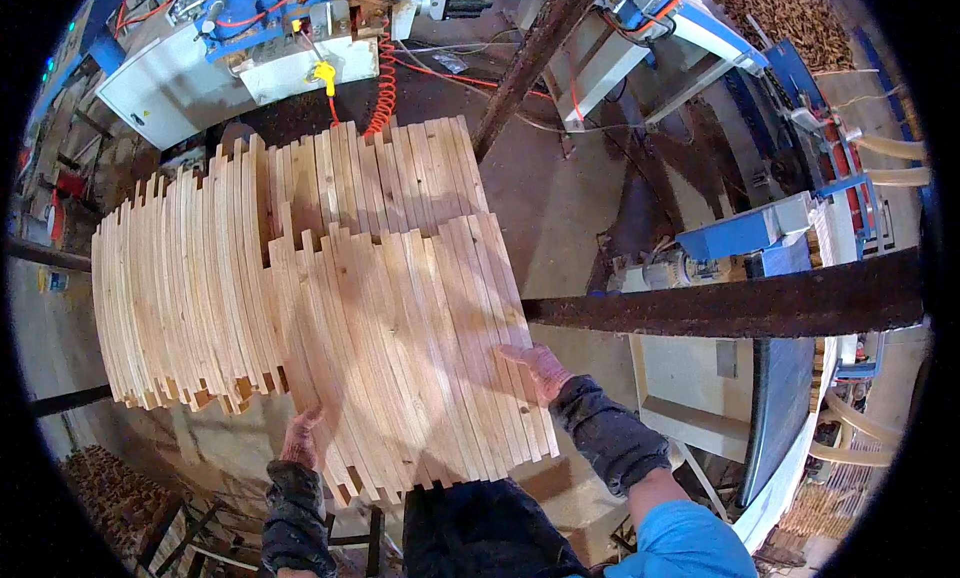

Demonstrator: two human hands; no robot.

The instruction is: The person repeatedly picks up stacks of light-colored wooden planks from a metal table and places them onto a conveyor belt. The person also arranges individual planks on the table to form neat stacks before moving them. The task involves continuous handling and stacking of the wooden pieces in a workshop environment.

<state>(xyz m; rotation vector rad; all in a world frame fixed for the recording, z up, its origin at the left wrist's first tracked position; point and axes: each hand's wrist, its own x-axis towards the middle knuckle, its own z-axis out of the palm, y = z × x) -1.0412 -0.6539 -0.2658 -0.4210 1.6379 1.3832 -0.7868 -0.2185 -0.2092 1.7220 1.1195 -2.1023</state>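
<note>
A wide row of pale wooden strips (420, 348) lies side by side in front of my body. Its near ends reach almost to my waist and stand unevenly. My left hand (302, 438) is pressed against the row's left edge near the close end, its fingers partly hidden by the wood. At the right edge my right hand (542, 370) grips the outer strip, fingertips over the top. The row is held between my two hands. Beyond its far end lies another row of strips (400, 183), partly covered. To the left is a further stack of strips (185, 288).
A dark metal beam (730, 300) juts in from the right, and another beam (535, 63) slants at the back. A machine with a white cabinet (180, 88) and a coiled red hose (384, 83) stands behind the strips. Piled wood pieces (115, 493) are at lower left.
</note>
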